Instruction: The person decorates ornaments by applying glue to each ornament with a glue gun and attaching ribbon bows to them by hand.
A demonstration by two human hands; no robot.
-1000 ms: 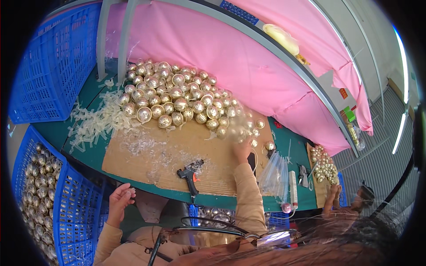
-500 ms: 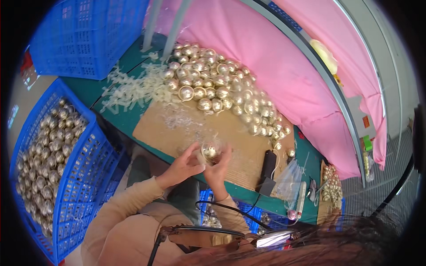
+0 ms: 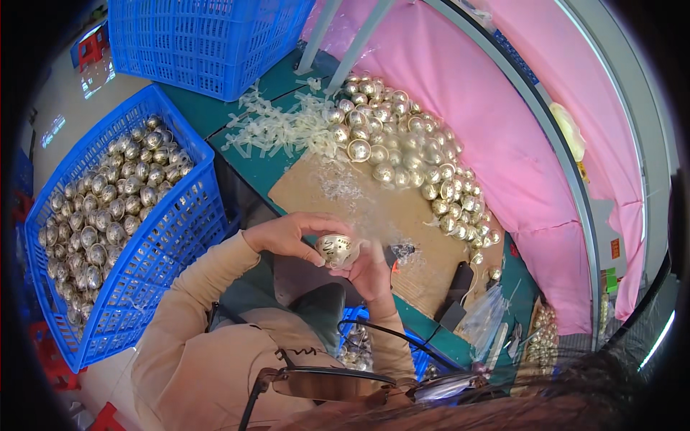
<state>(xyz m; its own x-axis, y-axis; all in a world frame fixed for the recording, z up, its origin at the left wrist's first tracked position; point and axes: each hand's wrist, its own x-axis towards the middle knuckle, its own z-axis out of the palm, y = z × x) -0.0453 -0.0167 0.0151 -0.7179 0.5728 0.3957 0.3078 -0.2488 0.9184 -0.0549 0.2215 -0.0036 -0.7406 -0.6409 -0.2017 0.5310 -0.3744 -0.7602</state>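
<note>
A shiny champagne-gold ball ornament (image 3: 334, 248) with dark lettering is held just above the near edge of the cardboard. My left hand (image 3: 293, 237) is closed round its left side, thumb in front and fingers over the top. On the ball's right, my right hand (image 3: 368, 269) grips it from below and the side; its upper fingers are blurred. Past the hands, many similar balls (image 3: 384, 172) lie heaped on the cardboard sheet (image 3: 305, 188). Close to my right hand is a small dark item (image 3: 402, 250) with an orange bit, too small to name.
A blue basket (image 3: 154, 273) full of balls stands at left. Another blue crate (image 3: 208, 54) sits at the table's far left, near translucent plastic strips (image 3: 277, 123). A black box-shaped device (image 3: 454, 298) and clear plastic bags (image 3: 485, 320) lie at right. Pink cloth (image 3: 460, 93) hangs behind.
The view has shifted, so the table and baskets appear farther right. The ball has been turned, and its lettering now shows. Both hands have closed in on it.
</note>
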